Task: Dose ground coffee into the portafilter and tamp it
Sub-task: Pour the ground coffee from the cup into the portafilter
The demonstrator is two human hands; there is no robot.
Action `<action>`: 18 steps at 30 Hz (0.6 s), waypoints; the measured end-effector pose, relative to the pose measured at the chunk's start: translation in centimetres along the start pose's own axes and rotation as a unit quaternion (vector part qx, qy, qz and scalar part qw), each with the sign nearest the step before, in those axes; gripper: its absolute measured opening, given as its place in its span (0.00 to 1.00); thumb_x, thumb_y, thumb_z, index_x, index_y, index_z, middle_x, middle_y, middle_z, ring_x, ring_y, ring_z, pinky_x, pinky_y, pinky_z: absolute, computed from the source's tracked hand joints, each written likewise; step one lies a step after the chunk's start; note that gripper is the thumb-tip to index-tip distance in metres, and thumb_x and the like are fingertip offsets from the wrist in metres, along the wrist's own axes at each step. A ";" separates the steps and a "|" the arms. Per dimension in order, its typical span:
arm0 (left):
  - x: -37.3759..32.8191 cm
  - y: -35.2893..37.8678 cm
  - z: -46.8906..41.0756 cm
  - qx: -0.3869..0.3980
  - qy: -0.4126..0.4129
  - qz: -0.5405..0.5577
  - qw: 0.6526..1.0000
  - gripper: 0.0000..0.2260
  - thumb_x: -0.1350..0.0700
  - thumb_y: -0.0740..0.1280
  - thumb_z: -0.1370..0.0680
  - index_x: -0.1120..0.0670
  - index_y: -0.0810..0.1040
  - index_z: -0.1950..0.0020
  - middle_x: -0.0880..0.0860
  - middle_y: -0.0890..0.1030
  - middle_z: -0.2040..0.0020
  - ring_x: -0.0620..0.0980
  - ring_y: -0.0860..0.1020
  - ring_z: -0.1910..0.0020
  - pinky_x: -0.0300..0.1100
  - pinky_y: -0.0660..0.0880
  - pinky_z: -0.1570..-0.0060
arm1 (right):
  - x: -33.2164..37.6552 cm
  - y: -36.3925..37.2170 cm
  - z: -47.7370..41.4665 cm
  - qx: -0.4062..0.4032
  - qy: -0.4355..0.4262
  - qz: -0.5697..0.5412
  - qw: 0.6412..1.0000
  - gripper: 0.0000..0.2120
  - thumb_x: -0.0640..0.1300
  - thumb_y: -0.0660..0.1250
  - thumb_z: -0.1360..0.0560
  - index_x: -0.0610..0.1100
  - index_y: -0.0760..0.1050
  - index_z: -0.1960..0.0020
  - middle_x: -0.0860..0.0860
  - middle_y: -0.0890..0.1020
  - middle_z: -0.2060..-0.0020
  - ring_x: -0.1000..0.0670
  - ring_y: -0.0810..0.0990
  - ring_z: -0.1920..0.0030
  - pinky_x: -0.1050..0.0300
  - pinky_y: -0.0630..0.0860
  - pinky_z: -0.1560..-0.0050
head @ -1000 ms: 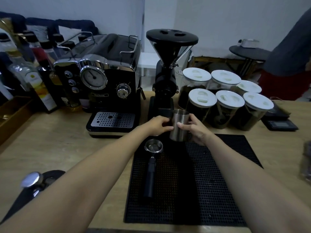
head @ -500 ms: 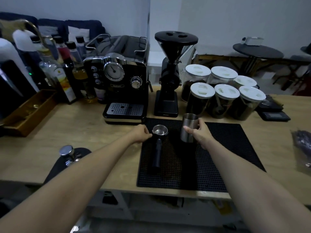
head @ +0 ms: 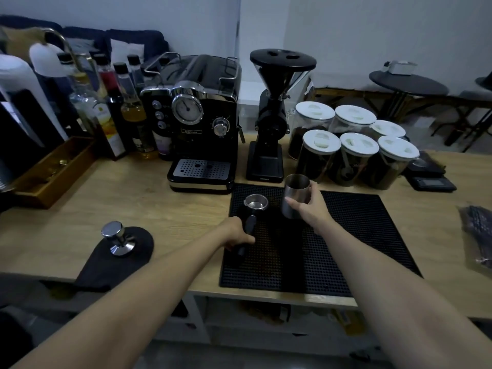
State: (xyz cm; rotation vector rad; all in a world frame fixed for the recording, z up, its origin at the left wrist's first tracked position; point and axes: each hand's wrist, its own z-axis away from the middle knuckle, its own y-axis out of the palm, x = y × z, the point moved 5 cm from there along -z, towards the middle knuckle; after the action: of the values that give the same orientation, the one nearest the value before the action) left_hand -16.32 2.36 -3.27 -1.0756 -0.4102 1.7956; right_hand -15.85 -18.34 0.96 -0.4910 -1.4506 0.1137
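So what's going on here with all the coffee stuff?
A person is preparing espresso. Their left hand grips the handle of the portafilter, which lies on the black mat with its basket looking empty. Their right hand holds a metal cup upright just beside it. The tamper stands untouched on a dark pad to the left.

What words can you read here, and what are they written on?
"Duchess" (a bit blurry): nameplate on the espresso machine.
Bottle labels: too blurred to read.
Pressure gauge: numbers too small.
Coffee jar print: blurred.
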 end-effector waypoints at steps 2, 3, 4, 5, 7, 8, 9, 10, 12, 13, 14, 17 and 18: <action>0.5 -0.5 0.1 0.008 0.004 -0.012 1.000 0.19 0.51 0.69 0.26 0.63 0.75 0.42 0.58 0.78 0.50 0.53 0.77 0.56 0.42 0.76 0.63 | -0.4 0.4 0.1 0.005 -0.004 0.025 1.000 0.33 0.40 0.75 0.32 0.43 0.64 0.31 0.42 0.70 0.35 0.43 0.70 0.34 0.44 0.67 0.32; 0.6 -0.8 0.2 0.005 0.010 -0.025 1.000 0.20 0.51 0.68 0.26 0.62 0.74 0.40 0.59 0.78 0.46 0.55 0.78 0.51 0.44 0.76 0.59 | -0.7 0.6 0.2 0.011 0.002 0.040 0.999 0.33 0.41 0.75 0.32 0.43 0.64 0.31 0.42 0.70 0.35 0.43 0.70 0.34 0.45 0.67 0.32; 0.8 -1.1 0.3 -0.001 0.015 -0.034 0.999 0.20 0.51 0.68 0.26 0.61 0.72 0.39 0.60 0.78 0.42 0.56 0.78 0.47 0.46 0.76 0.54 | -1.0 0.7 0.2 0.014 0.011 0.046 0.999 0.33 0.41 0.75 0.32 0.43 0.64 0.31 0.42 0.70 0.35 0.42 0.70 0.34 0.44 0.67 0.32; 1.0 -1.4 0.3 -0.004 0.021 -0.038 0.999 0.20 0.51 0.67 0.25 0.60 0.71 0.37 0.60 0.77 0.40 0.57 0.77 0.43 0.46 0.76 0.49 | -1.0 0.6 0.1 0.015 0.018 0.045 0.999 0.33 0.42 0.75 0.32 0.43 0.64 0.31 0.42 0.70 0.35 0.42 0.70 0.34 0.44 0.67 0.32; 1.4 -1.9 0.4 -0.007 0.031 -0.039 0.999 0.21 0.52 0.66 0.24 0.59 0.70 0.35 0.59 0.75 0.38 0.57 0.75 0.40 0.45 0.74 0.44 | -0.8 0.3 -0.1 0.006 0.010 0.044 0.999 0.34 0.42 0.75 0.32 0.43 0.64 0.31 0.42 0.70 0.34 0.42 0.69 0.33 0.43 0.67 0.32; 1.6 -2.1 0.3 -0.008 0.036 -0.040 0.999 0.20 0.52 0.66 0.24 0.58 0.70 0.34 0.59 0.75 0.37 0.57 0.75 0.39 0.45 0.73 0.44 | -0.7 0.1 -0.2 0.001 0.005 0.047 0.999 0.34 0.43 0.75 0.32 0.43 0.64 0.31 0.42 0.69 0.34 0.42 0.69 0.33 0.43 0.66 0.32; 1.9 -2.3 0.3 -0.006 0.041 -0.043 0.998 0.20 0.52 0.65 0.24 0.58 0.70 0.34 0.59 0.75 0.37 0.57 0.75 0.39 0.44 0.73 0.45 | -0.7 0.0 -0.3 0.001 0.003 0.057 0.998 0.34 0.43 0.75 0.32 0.44 0.63 0.30 0.42 0.68 0.34 0.42 0.68 0.33 0.43 0.66 0.31; 2.1 -2.4 0.2 0.000 0.047 -0.048 0.998 0.20 0.52 0.65 0.24 0.57 0.70 0.34 0.59 0.75 0.37 0.57 0.75 0.40 0.43 0.73 0.48 | -0.9 0.0 -0.4 0.007 0.006 0.077 0.997 0.35 0.44 0.75 0.31 0.44 0.63 0.30 0.43 0.68 0.33 0.42 0.67 0.32 0.42 0.66 0.31; 2.5 -2.5 0.2 0.016 0.061 -0.057 0.996 0.20 0.52 0.65 0.24 0.56 0.69 0.33 0.59 0.75 0.37 0.57 0.75 0.40 0.40 0.72 0.55 | -1.1 0.2 -0.6 0.027 0.013 0.128 0.991 0.36 0.46 0.74 0.31 0.45 0.61 0.28 0.42 0.66 0.32 0.41 0.65 0.31 0.42 0.64 0.31; 2.6 -2.5 0.2 0.020 0.068 -0.062 0.996 0.20 0.53 0.65 0.23 0.56 0.69 0.33 0.58 0.75 0.37 0.57 0.75 0.40 0.39 0.71 0.57 | -1.0 0.2 -0.8 0.034 0.009 0.153 0.988 0.36 0.47 0.74 0.31 0.46 0.61 0.28 0.43 0.66 0.32 0.40 0.64 0.31 0.42 0.63 0.30; 2.6 -2.5 0.2 0.022 0.074 -0.067 0.995 0.20 0.53 0.65 0.24 0.55 0.69 0.33 0.58 0.75 0.37 0.57 0.75 0.41 0.39 0.70 0.57 | -0.6 0.2 -1.0 0.042 -0.002 0.184 0.982 0.37 0.48 0.74 0.31 0.46 0.60 0.28 0.43 0.65 0.32 0.40 0.63 0.31 0.43 0.62 0.30; 2.8 -2.8 0.1 0.023 0.084 -0.083 0.993 0.20 0.52 0.66 0.24 0.54 0.70 0.32 0.57 0.74 0.37 0.56 0.75 0.41 0.41 0.71 0.53 | 1.2 0.4 -1.4 0.067 -0.056 0.287 0.954 0.36 0.48 0.73 0.31 0.51 0.60 0.28 0.43 0.64 0.34 0.39 0.60 0.32 0.41 0.62 0.33; 2.7 -2.9 0.0 0.020 0.088 -0.085 0.992 0.21 0.52 0.66 0.24 0.53 0.70 0.32 0.56 0.74 0.37 0.55 0.75 0.42 0.42 0.71 0.51 | 1.8 0.6 -1.4 0.074 -0.077 0.331 0.938 0.35 0.49 0.73 0.30 0.53 0.60 0.29 0.44 0.63 0.34 0.40 0.59 0.33 0.39 0.64 0.35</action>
State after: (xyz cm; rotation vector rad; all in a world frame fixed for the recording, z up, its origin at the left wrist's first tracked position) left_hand -15.04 6.09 -2.63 -1.1247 -0.3464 1.5393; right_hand -14.11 -17.53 2.32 -0.8454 -1.3621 0.8070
